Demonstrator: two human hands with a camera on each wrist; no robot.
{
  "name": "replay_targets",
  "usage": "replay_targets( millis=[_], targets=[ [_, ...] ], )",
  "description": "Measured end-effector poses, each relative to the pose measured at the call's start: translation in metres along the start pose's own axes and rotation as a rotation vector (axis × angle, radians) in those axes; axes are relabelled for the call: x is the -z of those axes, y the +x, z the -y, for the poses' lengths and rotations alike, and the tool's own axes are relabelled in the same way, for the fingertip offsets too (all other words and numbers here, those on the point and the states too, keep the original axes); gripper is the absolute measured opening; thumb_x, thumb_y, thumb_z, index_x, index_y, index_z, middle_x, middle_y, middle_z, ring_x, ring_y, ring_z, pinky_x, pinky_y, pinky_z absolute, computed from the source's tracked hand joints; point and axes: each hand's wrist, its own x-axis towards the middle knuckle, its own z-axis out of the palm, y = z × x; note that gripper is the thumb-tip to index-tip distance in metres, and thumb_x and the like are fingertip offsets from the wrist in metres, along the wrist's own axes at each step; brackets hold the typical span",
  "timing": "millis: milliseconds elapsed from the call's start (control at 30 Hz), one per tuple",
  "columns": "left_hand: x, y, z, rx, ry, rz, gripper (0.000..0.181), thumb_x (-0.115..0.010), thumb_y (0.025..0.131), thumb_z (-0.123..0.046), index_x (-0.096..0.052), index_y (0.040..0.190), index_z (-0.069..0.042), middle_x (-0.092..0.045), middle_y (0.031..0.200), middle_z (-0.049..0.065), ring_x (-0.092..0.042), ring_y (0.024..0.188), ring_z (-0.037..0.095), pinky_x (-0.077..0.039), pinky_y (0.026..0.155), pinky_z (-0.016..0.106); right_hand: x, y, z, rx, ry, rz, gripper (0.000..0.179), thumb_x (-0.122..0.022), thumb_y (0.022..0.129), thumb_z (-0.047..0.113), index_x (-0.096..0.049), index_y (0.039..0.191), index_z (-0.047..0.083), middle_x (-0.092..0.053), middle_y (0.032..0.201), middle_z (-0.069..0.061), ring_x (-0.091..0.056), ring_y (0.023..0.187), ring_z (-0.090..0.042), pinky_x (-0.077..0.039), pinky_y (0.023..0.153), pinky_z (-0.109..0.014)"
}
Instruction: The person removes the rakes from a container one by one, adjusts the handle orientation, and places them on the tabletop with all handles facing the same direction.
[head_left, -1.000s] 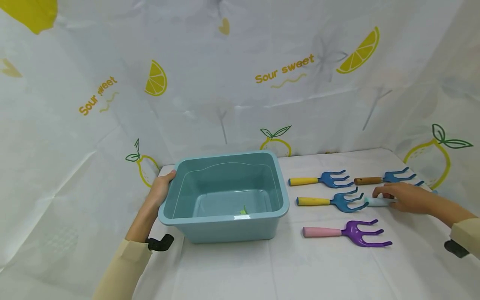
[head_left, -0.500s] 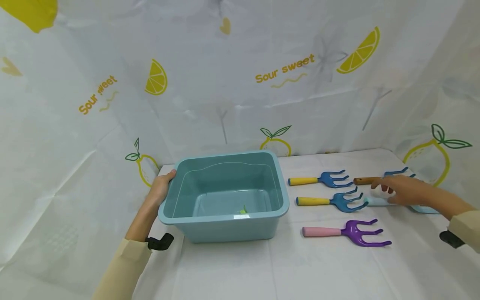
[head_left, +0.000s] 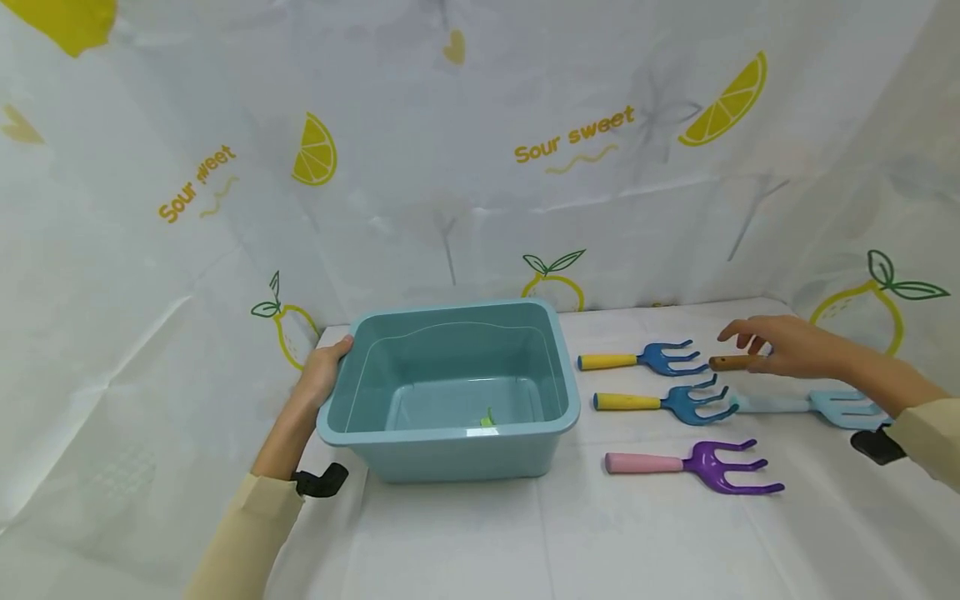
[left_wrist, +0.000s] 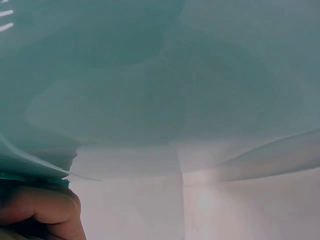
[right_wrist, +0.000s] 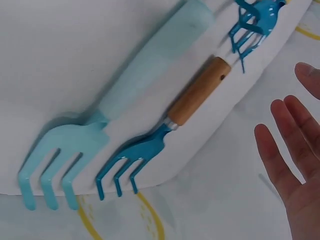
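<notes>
My left hand (head_left: 322,373) grips the left rim of a teal plastic basin (head_left: 457,460); in the left wrist view its curled fingers (left_wrist: 45,207) show below the basin's edge. At the right, my right hand (head_left: 802,346) hovers with spread fingers over a hand rake with a wooden handle (head_left: 724,363), holding nothing. The right wrist view shows that rake's blue three-tined head (right_wrist: 137,149) lying apart from the fingers. Nearer to me lies a pale blue hand rake (head_left: 774,404), untouched.
Left of these lie two blue hand rakes with yellow handles (head_left: 628,402). A purple rake with a pink handle (head_left: 643,463) is nearest me. Something small and bright green (head_left: 487,419) shows inside the basin. A printed white sheet (head_left: 420,167) hangs behind.
My right hand has let go of the pale blue rake's handle and moved away from me, up over the wooden-handled rake. My left hand stays on the basin.
</notes>
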Motion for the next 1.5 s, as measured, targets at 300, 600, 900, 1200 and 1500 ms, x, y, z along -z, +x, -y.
replay_targets(
  millis=[300,600,900,1200,1500],
  targets=[
    [0.000,-0.003,-0.002,0.014,0.023,-0.010,0.041,-0.036,0.111,-0.040,-0.057,0.100,-0.006,-0.049,0.075,-0.006,-0.051,0.063,0.005,-0.045,0.059,0.022,0.021,0.027,0.043,0.065,0.006,-0.029,0.046,-0.084,0.084,0.012,-0.067,0.127,0.011,-0.070,0.109,-0.005,-0.068,0.096,-0.019,-0.062,0.075,-0.039],
    [-0.001,-0.004,-0.003,0.019,0.018,-0.018,0.046,-0.037,0.111,-0.041,-0.058,0.114,-0.001,-0.051,0.085,-0.003,-0.052,0.070,0.005,-0.045,0.063,0.022,0.047,0.049,0.092,0.209,0.058,-0.069,0.042,-0.081,0.088,0.005,-0.067,0.127,0.013,-0.071,0.114,-0.005,-0.068,0.099,-0.019,-0.062,0.081,-0.040],
    [-0.001,-0.002,-0.001,0.002,0.011,0.001,0.043,-0.036,0.111,-0.043,-0.057,0.103,-0.005,-0.051,0.079,-0.005,-0.054,0.066,0.004,-0.046,0.060,0.022,0.062,0.066,0.136,0.254,0.120,-0.039,0.044,-0.078,0.090,0.008,-0.064,0.132,0.014,-0.069,0.115,-0.004,-0.068,0.102,-0.021,-0.062,0.083,-0.041],
    [0.000,-0.002,-0.001,0.032,0.024,-0.021,0.045,-0.037,0.111,-0.042,-0.057,0.116,-0.002,-0.050,0.090,-0.002,-0.052,0.071,0.005,-0.045,0.065,0.022,0.066,0.088,0.166,0.343,0.151,-0.037,0.042,-0.076,0.092,0.006,-0.064,0.131,0.013,-0.069,0.121,-0.007,-0.070,0.101,-0.020,-0.062,0.080,-0.035],
    [-0.001,-0.002,-0.001,0.033,0.019,-0.017,0.055,-0.036,0.111,-0.041,-0.052,0.135,0.006,-0.052,0.097,-0.001,-0.053,0.074,0.005,-0.045,0.065,0.022,0.066,0.105,0.196,0.415,0.172,-0.020,0.043,-0.075,0.093,0.009,-0.063,0.134,0.016,-0.068,0.131,-0.004,-0.070,0.100,-0.017,-0.061,0.079,-0.031]
  ],
)
